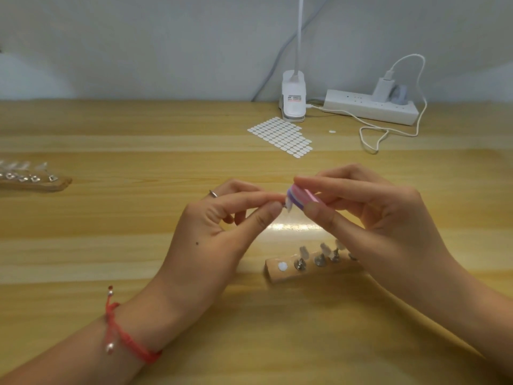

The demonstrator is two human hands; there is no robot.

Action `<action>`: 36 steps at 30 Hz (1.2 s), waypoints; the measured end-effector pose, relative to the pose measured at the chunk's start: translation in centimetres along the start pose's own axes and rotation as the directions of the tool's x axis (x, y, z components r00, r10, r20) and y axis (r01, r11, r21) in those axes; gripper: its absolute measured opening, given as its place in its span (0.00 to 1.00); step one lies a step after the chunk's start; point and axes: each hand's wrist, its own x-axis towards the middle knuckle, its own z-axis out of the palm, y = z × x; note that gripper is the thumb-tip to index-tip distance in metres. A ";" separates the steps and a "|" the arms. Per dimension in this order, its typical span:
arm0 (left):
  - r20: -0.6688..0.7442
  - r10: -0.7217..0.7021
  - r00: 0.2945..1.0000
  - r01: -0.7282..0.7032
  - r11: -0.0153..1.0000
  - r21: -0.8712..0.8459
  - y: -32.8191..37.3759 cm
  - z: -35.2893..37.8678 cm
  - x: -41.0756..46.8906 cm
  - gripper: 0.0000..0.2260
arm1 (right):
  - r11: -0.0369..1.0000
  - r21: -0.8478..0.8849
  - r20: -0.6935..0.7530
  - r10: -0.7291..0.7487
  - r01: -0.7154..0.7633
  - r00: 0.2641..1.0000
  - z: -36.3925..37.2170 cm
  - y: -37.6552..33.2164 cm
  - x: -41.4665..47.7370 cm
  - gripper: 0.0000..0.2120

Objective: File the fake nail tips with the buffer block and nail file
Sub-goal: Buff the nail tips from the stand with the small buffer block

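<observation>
My left hand (pixel 222 218) pinches a small clear fake nail tip (pixel 288 206) on a metal stand between thumb and forefinger, above the wooden table. My right hand (pixel 369 215) grips a pink and purple buffer block (pixel 302 197), whose end touches the nail tip. Below my hands lies a wooden holder (pixel 280 273) carrying several more nail tips (pixel 304 252) on metal stands; my right wrist covers its right end. No nail file is in view.
A second wooden holder (pixel 59 183) with several nail tips lies at the left edge. A white sheet of adhesive tabs (pixel 280 136), a clip lamp base (pixel 293 97), a power strip (pixel 369 107) and a white cable (pixel 374 137) sit near the back wall.
</observation>
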 end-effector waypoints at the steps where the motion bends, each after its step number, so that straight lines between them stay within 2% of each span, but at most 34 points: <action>1: 0.012 0.003 1.000 -0.003 1.000 0.000 0.0 0.0 0.0 0.06 | 1.000 0.005 -0.003 -0.004 0.004 1.000 0.1 0.0 0.0 0.12; 6: 0.002 -0.090 0.996 0.089 0.991 -0.104 -0.4 -0.1 0.2 0.09 | 0.995 0.080 -0.018 0.063 -0.061 0.998 0.3 0.0 0.0 0.12; 8: 0.037 -0.087 0.996 0.090 0.991 -0.103 -0.3 0.0 0.2 0.08 | 0.994 0.093 -0.024 0.061 -0.059 0.998 0.4 -0.1 0.1 0.12; 10: 0.079 -0.080 0.994 0.087 0.993 -0.085 -0.2 0.1 0.1 0.09 | 0.997 0.082 -0.018 0.019 -0.018 1.000 0.6 -0.4 0.1 0.12; 14: 0.049 -0.101 0.994 0.106 0.987 -0.120 -0.2 0.0 0.1 0.10 | 1.000 0.002 -0.028 -0.014 0.014 1.000 0.2 -0.4 0.0 0.12; 18: 0.168 -0.029 0.985 0.032 0.999 -0.015 0.1 0.6 -0.4 0.06 | 0.982 -0.095 -0.016 -0.166 0.164 0.986 0.8 -0.7 0.1 0.10; 20: 0.126 -0.032 0.992 0.033 0.999 -0.007 0.0 0.4 -0.4 0.05 | 0.978 -0.079 -0.056 -0.196 0.191 0.979 0.2 -0.6 0.2 0.11; 23: 0.007 -0.101 0.995 0.101 0.994 -0.050 -0.2 0.1 -0.3 0.06 | 0.994 0.038 -0.168 -0.090 0.097 0.982 -1.1 -0.4 0.2 0.11; 26: -0.021 -0.090 0.996 0.089 0.995 -0.039 0.1 0.1 -0.4 0.07 | 0.996 0.060 -0.161 -0.048 0.059 0.986 -1.0 -0.1 -0.1 0.13; 29: -0.023 -0.104 0.994 0.104 0.995 -0.009 0.0 0.0 -0.4 0.06 | 0.995 0.012 -0.080 -0.096 0.097 0.992 -0.3 0.0 -0.6 0.14; 32: -0.036 -0.120 0.992 0.120 0.993 0.015 -0.1 0.0 -0.4 0.10 | 0.980 -0.107 -0.046 -0.176 0.170 0.983 -0.4 0.0 -0.8 0.14; 36: -0.047 -0.200 0.979 0.196 0.978 -0.068 0.0 0.0 -0.3 0.09 | 0.945 -0.222 -0.049 -0.256 0.239 0.966 -1.1 0.1 -0.5 0.15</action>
